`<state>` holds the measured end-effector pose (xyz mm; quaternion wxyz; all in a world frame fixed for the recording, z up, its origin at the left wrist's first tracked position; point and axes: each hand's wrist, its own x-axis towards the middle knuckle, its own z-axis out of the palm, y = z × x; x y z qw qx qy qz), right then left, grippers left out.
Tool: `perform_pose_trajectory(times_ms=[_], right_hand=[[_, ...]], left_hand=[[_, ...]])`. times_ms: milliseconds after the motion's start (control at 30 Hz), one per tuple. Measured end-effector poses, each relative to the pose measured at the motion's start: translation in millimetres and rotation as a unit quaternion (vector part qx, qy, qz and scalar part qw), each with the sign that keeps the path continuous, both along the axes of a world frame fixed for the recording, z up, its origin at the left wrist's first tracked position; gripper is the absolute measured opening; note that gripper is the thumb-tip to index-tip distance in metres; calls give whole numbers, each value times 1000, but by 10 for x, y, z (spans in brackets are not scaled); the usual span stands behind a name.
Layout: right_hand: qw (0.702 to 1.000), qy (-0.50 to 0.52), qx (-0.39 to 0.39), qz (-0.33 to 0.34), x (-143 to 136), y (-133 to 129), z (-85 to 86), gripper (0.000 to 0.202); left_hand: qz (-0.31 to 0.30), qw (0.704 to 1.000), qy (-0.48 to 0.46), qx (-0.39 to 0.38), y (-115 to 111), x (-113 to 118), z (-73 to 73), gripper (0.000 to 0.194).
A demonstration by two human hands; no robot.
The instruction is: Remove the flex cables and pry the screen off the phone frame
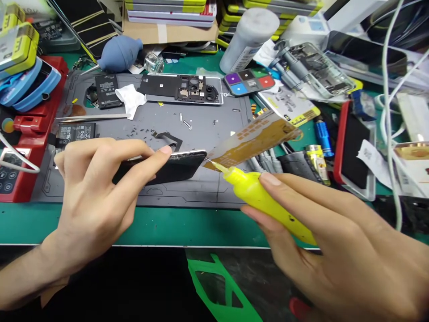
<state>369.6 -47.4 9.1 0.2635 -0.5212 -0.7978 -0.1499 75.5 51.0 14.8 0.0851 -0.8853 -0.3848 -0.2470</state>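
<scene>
My left hand is closed on a dark phone screen, which it holds tilted above the grey work mat. In my right hand is a yellow squeeze bottle with a thin needle tip. That tip points left and lies close to the screen's right corner; I cannot tell whether they touch. Just behind the needle stands a brownish translucent sheet with a grid pattern. A black flex cable shows behind the screen's upper edge.
Farther back on the mat lie an opened phone body, a white wipe, tweezers, batteries and tiny loose parts. A blue air blower and a grey-white bottle stand behind. A white cable hangs at right.
</scene>
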Motion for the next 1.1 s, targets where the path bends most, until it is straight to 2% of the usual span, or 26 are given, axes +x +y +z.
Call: perform_pose_trajectory(times_ms=[200,500,633,700,733,767,867,967,1100], right_hand=[[999,22,-29,-1,62,-49,43,83],[997,35,-69,-9,87,-64,146,84],[999,26,-32,-7,57,-25,38,86],[995,93,-40,-23,64,-42,-87,85],[987,152,-48,-38,85,-60,-161,84],[964,250,-59,-66,121,-79,-236,79],[924,363,7,-119,333,-97,-426,61],[895,408,90,-158,643,-25,-506,46],[872,417,140,-216,940,139,-505,47]], left_hand=[[-1,1000,5,-7,11,-10,19,58],[-7,1000,-17,-4,7,25,-5,54],[-9,1000,-7,0,13,9,-11,56],[-9,1000,-6,3,20,-6,-21,57],[-10,1000,-9,6,24,-13,-28,57],[-12,1000,-13,8,29,-19,-35,58],[-14,1000,-20,7,41,-26,-62,60],[-21,999,-18,18,55,-15,-88,62],[-34,998,-32,38,79,-7,-107,55]])
